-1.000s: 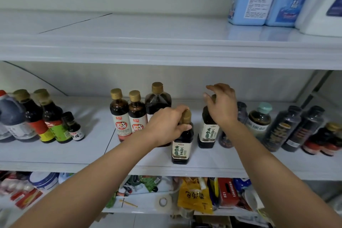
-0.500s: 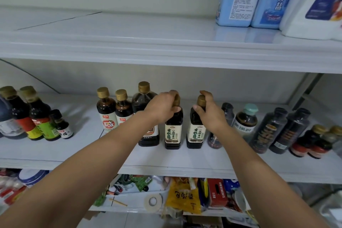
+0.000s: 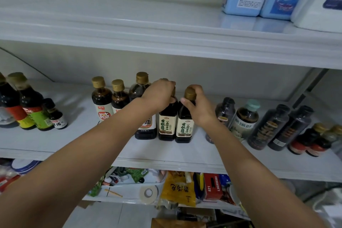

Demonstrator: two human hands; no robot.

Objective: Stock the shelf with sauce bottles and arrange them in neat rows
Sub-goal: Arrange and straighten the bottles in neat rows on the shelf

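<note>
On the middle shelf (image 3: 166,153), near its centre, two matching soy sauce bottles stand upright and touching. The left hand (image 3: 159,96) curls round the left bottle (image 3: 167,124) top, its cap mostly hidden. The right hand (image 3: 200,111) fingers (image 3: 199,90) pinch the right bottle (image 3: 183,127) neck. Top grips probably let both slide flush beside the large dark bottle (image 3: 142,92) just left.

Left hand (image 3: 159,96) grips left soy bottle (image 3: 166,125); right hand (image 3: 200,108) grips right soy bottle (image 3: 183,127); both upright, adjacent, on shelf (image 3: 166,153).

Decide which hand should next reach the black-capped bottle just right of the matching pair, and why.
Right, probably. The right hand grips the right twin, next to the black-capped bottle; the left hand, on the left twin, would cross it.
</note>
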